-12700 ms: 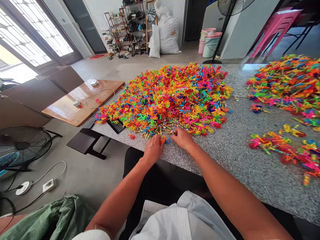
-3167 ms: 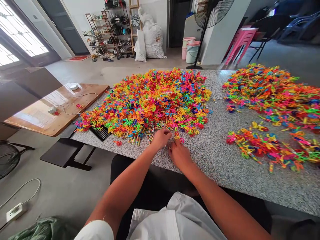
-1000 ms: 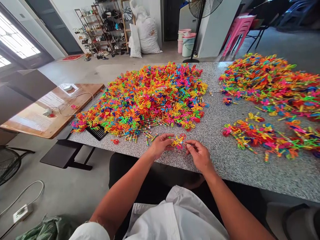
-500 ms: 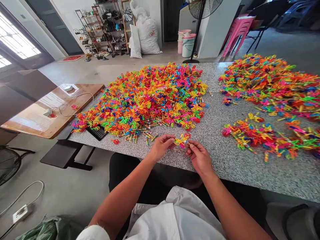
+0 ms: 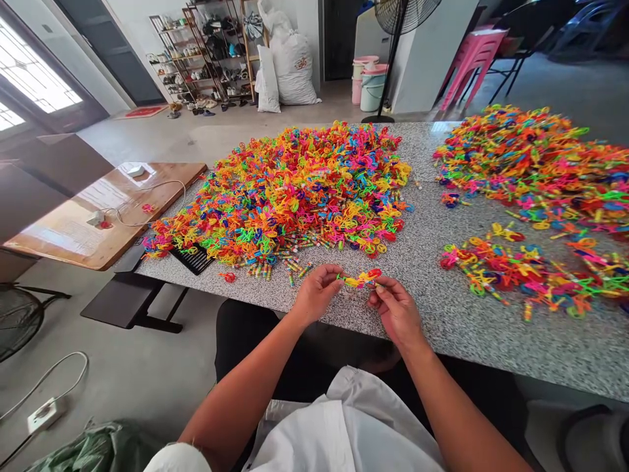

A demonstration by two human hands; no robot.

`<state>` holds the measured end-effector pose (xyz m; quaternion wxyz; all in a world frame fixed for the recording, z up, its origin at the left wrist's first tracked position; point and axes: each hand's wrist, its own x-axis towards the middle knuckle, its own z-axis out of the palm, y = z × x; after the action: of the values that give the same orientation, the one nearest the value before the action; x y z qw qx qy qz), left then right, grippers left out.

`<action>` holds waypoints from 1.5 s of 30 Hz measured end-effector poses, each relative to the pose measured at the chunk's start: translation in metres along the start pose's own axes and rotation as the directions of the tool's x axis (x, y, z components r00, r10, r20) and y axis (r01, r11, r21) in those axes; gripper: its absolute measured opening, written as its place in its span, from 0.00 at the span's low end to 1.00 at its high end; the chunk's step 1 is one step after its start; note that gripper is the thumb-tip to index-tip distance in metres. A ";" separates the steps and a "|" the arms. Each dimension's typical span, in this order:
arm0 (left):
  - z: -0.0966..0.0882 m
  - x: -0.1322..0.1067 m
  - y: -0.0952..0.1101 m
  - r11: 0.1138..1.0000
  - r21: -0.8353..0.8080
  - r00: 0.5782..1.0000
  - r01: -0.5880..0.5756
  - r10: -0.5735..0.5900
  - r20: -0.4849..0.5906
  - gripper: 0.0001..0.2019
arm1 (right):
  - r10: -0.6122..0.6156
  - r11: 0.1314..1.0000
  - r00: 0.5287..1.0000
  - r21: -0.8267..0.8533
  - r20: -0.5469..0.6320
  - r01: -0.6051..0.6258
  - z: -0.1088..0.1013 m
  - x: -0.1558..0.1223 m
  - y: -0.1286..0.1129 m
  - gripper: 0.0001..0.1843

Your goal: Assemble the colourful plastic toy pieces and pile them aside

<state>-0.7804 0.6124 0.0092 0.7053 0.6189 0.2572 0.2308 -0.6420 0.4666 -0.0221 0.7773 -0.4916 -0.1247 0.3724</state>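
Observation:
My left hand and my right hand are closed in pinches, facing each other just above the table's front edge. Between them stretches a small plastic looped piece in yellow, pink, red and green, its exact kind unclear. The left fingertips pinch its green-yellow end, and the right thumb and finger grip the other end near a short tube. Beyond my hands rises a large heap of similar bright looped pieces. Short striped tubes lie at the heap's front edge.
On the right of the speckled stone table are a second heap and a smaller pile. A black slotted tray pokes out under the big heap. To the left stands a wooden board with a cable. A fan stands behind.
The looped piece between my hands has turned and now lies more stretched out sideways, with a green end showing at the left fingers. My right hand has shifted slightly right.

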 end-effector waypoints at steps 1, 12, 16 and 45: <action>0.000 -0.001 0.001 1.000 0.018 1.000 -0.010 0.010 0.014 0.17 | 0.016 1.000 1.000 0.008 0.006 -0.016 0.000 0.000 -0.001 0.16; 0.001 -0.008 -0.004 0.943 0.302 0.983 -0.141 0.169 -0.066 0.08 | -0.477 0.580 0.873 -0.710 0.099 0.398 0.006 -0.015 -0.008 0.19; 0.006 -0.009 -0.007 0.978 0.164 0.987 -0.129 0.144 -0.077 0.09 | -0.441 0.370 0.810 -0.744 0.387 0.557 0.021 -0.024 -0.002 0.20; 0.013 -0.002 0.012 0.925 0.356 0.983 -0.134 0.170 -0.074 0.06 | 0.064 0.924 0.996 -0.380 0.065 -0.034 0.028 0.007 -0.027 0.22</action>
<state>-0.7735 0.6026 0.0226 0.5500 0.7396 0.2814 0.2671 -0.6402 0.4841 0.0134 0.6528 -0.6208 -0.2116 0.3791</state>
